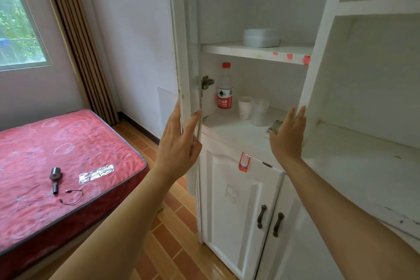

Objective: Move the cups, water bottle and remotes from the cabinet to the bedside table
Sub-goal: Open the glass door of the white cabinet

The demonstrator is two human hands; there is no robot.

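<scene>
Nothing is moved yet: water bottle (225,88), cups (245,107) and remote (274,127) are left on the cabinet shelf (234,129); both hands, left hand (179,143) and right hand (287,136), are spread, empty.

A bedroom in a home: a bed (56,166) with a bare red mattress stands under a window (18,18) with a brown curtain (77,41), beside a white built-in cabinet (250,200) with shelves, on a floor (168,234) of orange-brown tiles.
</scene>
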